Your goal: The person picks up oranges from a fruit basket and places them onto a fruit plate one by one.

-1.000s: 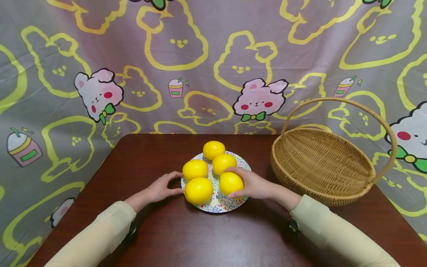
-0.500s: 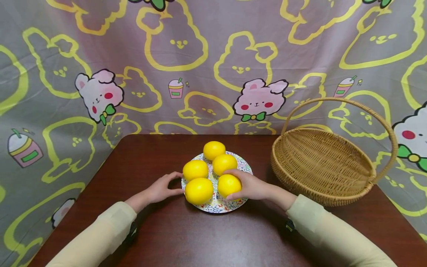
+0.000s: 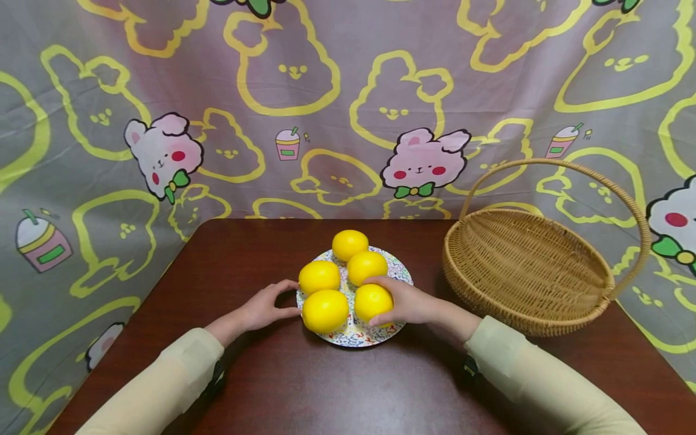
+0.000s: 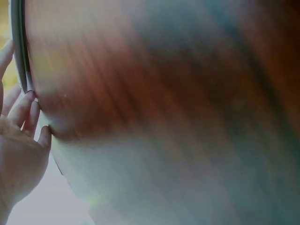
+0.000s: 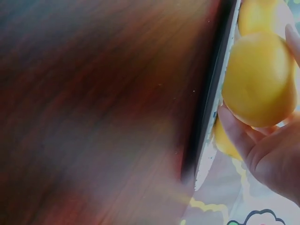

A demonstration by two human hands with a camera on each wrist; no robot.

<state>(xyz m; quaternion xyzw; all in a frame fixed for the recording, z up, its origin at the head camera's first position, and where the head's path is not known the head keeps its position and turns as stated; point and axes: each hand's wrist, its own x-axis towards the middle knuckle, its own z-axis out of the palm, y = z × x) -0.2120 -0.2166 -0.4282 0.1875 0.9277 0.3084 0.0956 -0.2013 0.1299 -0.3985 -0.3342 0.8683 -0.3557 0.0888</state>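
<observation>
A round white plate (image 3: 356, 339) with a colourful squiggle pattern carries several yellow lemons. My right hand (image 3: 410, 304) curls round the front-right lemon (image 3: 372, 303), thumb at its near side and fingers over its far side. The right wrist view shows that lemon (image 5: 258, 79) resting in the fingers close over the plate's rim. At the plate's left edge, my left hand (image 3: 266, 306) has thumb and fingers spread, tips right at the rim. Nearest to it are the front-left lemon (image 3: 325, 311) and the lemon behind it (image 3: 319, 278). Two more lemons lie further back, one of them (image 3: 367, 268) close to my right fingers.
A wicker basket (image 3: 527, 266) with a tall arched handle stands on the right of the dark brown table (image 3: 348, 393), its inside bare. A patterned cloth (image 3: 326, 90) hangs behind the table's far edge.
My right hand and the lemon in it have shifted slightly left on the plate. The left hand stays at the rim.
</observation>
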